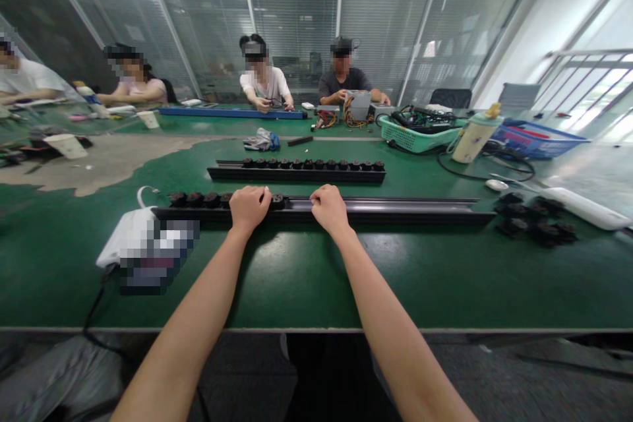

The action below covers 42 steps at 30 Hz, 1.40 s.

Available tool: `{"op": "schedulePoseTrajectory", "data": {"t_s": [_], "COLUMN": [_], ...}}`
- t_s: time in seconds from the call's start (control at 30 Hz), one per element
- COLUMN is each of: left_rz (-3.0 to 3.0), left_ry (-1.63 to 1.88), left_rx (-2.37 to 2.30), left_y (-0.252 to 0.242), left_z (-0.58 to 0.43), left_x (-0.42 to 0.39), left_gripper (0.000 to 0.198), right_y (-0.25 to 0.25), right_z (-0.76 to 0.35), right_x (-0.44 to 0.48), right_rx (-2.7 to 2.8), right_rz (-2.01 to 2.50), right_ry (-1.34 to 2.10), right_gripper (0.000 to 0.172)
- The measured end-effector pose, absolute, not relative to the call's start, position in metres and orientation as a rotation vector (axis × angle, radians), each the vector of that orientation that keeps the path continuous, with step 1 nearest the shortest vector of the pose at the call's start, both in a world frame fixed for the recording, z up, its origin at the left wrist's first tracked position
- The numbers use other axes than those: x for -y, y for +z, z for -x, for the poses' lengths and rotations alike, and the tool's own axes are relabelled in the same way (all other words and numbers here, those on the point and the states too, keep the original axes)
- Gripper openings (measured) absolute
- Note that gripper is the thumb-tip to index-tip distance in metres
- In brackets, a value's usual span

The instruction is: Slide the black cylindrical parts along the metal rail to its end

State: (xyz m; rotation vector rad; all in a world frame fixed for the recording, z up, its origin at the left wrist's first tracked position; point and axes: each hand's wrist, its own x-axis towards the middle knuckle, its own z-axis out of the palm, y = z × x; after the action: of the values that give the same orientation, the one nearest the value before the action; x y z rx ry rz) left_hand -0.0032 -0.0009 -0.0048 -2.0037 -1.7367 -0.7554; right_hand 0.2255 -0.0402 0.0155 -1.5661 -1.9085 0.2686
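A long black rail [400, 212] lies across the green table in front of me, its right part showing a bare channel. Round black socket-like modules [195, 200] sit in a row in its left part. My left hand [250, 209] is closed over the rail on top of this row, hiding some of the modules. To its right, my right hand [331, 210] is curled closed at the channel's edge, fingertips over the rail; whether anything small is pinched there is hidden. Behind, a shorter black rail [297, 175] carries a full row of similar modules.
Loose black modules [534, 217] lie at the right, near a white power strip [588, 208]. A white box [128, 234] with a cable stands at the left. Farther back are a green basket [420, 138], a bottle [475, 135] and a blue basket [544, 142]. Several people sit opposite.
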Motion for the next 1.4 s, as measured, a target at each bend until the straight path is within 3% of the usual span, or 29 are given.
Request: {"op": "schedulePoseTrajectory", "data": {"t_s": [1.4], "left_rz": [1.998], "left_ry": [-0.759], "left_rx": [1.722], "left_y": [-0.005], "left_z": [0.004], "left_x": [0.002], "left_gripper": [0.048], "right_y": [0.004], "right_z": [-0.232], "right_x": [0.034], "right_rx": [1.939], "right_rz": [1.453], "right_ry": [0.244], "right_gripper": [0.026]}}
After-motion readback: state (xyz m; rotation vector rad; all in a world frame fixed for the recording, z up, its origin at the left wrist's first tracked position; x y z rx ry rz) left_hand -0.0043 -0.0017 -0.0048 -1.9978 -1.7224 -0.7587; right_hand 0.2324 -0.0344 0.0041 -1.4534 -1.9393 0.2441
